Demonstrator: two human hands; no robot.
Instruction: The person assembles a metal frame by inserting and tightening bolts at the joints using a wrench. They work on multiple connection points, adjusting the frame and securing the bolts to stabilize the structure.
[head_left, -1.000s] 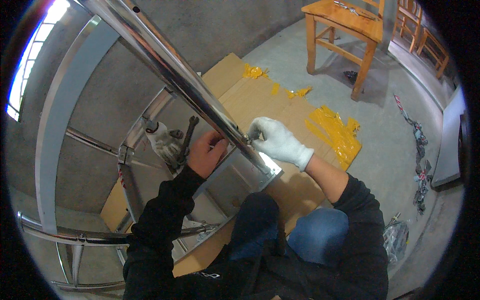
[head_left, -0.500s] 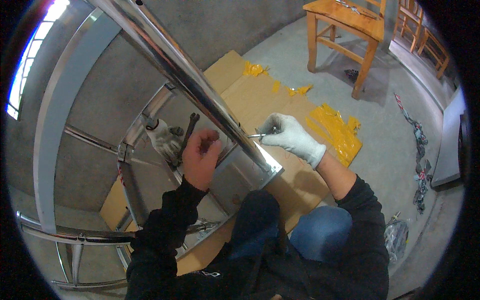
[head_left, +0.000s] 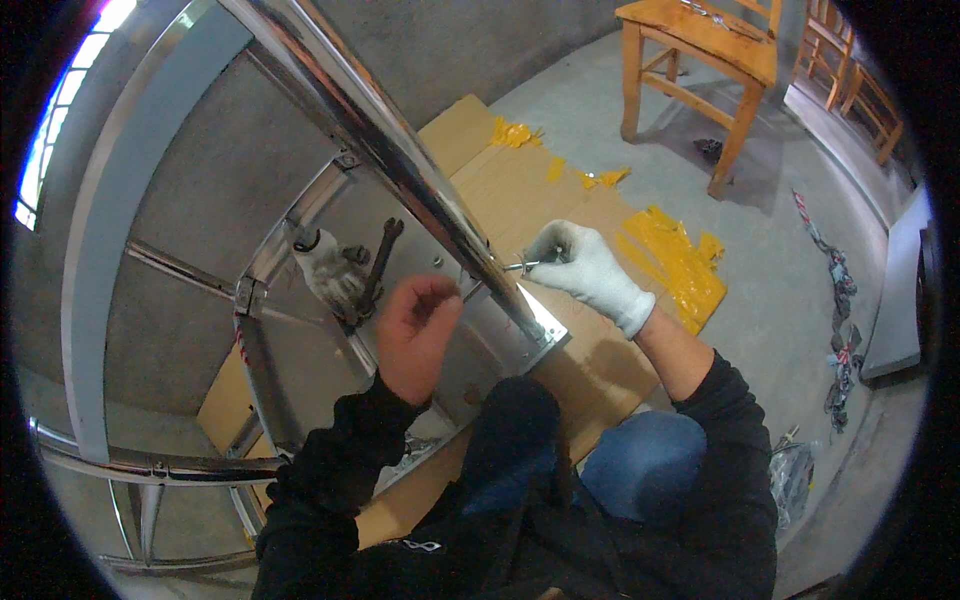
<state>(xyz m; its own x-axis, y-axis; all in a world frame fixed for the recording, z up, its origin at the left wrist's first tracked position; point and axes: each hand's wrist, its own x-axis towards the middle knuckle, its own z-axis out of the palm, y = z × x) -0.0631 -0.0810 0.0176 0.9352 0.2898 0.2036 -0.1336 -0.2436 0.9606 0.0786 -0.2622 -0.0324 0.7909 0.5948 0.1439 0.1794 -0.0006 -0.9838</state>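
Note:
A shiny chrome tube (head_left: pixel 405 165) slants down across the middle to a metal plate at its lower end. My right hand (head_left: pixel 592 275), in a white knit glove, pinches a thin metal bolt (head_left: pixel 514 267) whose tip meets the tube's right side. My left hand (head_left: pixel 418 335) is bare and closed, its curled fingertips and thumb near the tube's left side; anything in them is hidden. Beyond the left hand, an open-ended wrench (head_left: pixel 384 258) and a soiled white glove (head_left: pixel 330 280) lie on the frame's grey metal panel (head_left: pixel 490 335).
Curved chrome rails (head_left: pixel 150 465) and a grey curved strip (head_left: pixel 100 240) stand at the left. Flattened cardboard (head_left: pixel 510 190) with yellow tape (head_left: pixel 680 265) lies beneath. A wooden chair (head_left: pixel 700 45) holds tools at the back right; plastic wrapping (head_left: pixel 795 480) lies on the floor.
My left hand has moved slightly right and down, toward the tube, uncovering more of the wrench. The right hand keeps its pinch at the tube. The view has shifted slightly.

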